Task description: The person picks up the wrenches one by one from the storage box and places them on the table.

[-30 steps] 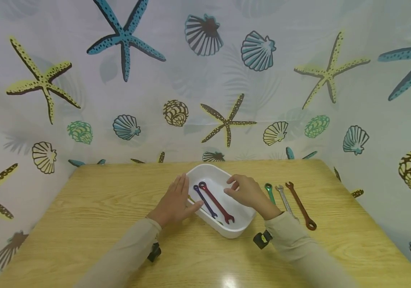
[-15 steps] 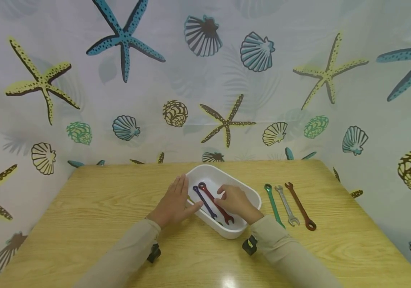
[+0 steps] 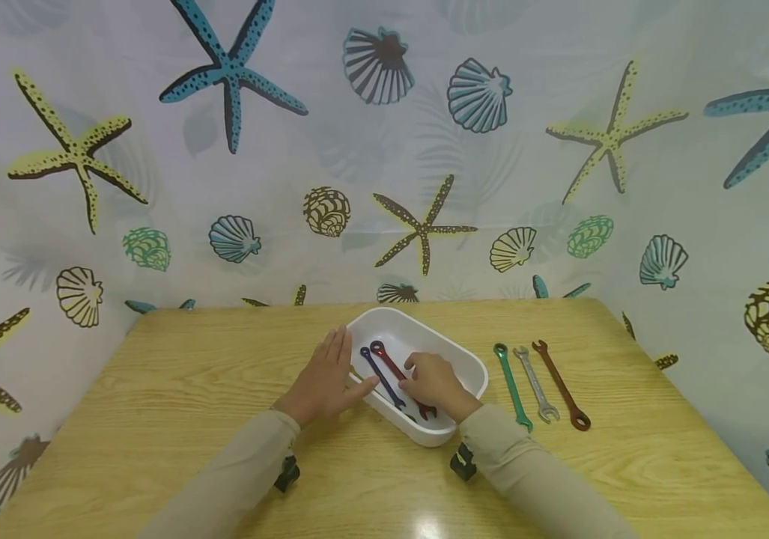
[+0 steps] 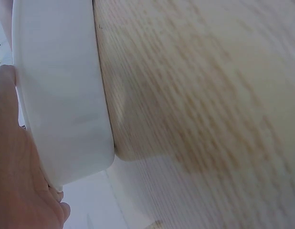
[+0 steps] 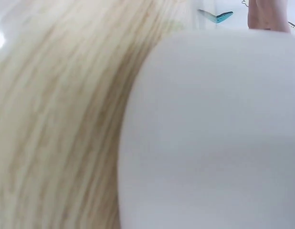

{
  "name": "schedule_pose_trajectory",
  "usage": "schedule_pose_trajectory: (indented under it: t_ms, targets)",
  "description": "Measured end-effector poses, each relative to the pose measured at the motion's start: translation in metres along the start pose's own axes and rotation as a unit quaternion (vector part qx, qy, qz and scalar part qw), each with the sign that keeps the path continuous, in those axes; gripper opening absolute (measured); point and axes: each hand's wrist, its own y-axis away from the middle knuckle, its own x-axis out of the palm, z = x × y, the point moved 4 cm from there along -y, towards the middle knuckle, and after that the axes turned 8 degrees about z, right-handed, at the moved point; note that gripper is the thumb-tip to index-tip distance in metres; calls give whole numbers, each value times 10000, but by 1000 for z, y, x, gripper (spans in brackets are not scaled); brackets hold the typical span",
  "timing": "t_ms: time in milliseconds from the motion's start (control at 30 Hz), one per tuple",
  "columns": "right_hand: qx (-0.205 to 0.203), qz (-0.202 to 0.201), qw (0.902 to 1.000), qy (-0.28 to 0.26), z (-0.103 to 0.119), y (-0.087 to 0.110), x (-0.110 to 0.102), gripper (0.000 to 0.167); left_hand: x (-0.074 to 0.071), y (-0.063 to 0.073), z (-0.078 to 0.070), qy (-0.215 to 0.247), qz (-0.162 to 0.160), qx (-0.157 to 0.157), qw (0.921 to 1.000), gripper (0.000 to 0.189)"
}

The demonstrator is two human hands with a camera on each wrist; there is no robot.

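Note:
A white plastic bin [image 3: 448, 340] stands at an angle on the table. Inside it lie a red combination wrench [image 3: 389, 362], a blue wrench [image 3: 381, 380] and part of a yellow one [image 3: 355, 372], mostly hidden by the near wall. My left hand [image 3: 320, 382] rests along the bin's left rim, fingers straight and thumb over the edge; in the left wrist view the hand [image 4: 18, 176] touches the rim. My right hand [image 3: 439, 383] is down in the bin, curled fingers and thumb pinching the red wrench mid-shaft; the exact contact is partly hidden.
Right of the bin, a green wrench [image 3: 511, 385], a silver wrench [image 3: 535, 383] and a copper-coloured wrench [image 3: 561, 385] lie side by side on the wooden table [image 3: 209, 359]. A cloth [image 3: 276, 150] printed with shells and starfish hangs behind and at both sides.
My right hand has moved left and down from above the bin's right rim onto the red wrench, uncovering the green wrench. My left hand and the bin have stayed put.

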Motion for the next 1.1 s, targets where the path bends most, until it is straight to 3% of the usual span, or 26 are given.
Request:
schedule_pose_trajectory:
  t_ms: [333, 700, 1100]
  targets:
    - [-103, -52, 9993, 358, 5, 1, 1, 22, 0, -1, 2, 82, -147, 123, 9998, 96]
    - [179, 109, 9998, -11, -4, -3, 5, 33, 0, 0, 1, 21, -70, 39, 10000, 97]
    - [92, 638, 9956, -686, -6, -2, 4, 21, 1, 1, 1, 13, -77, 66, 9999, 97]
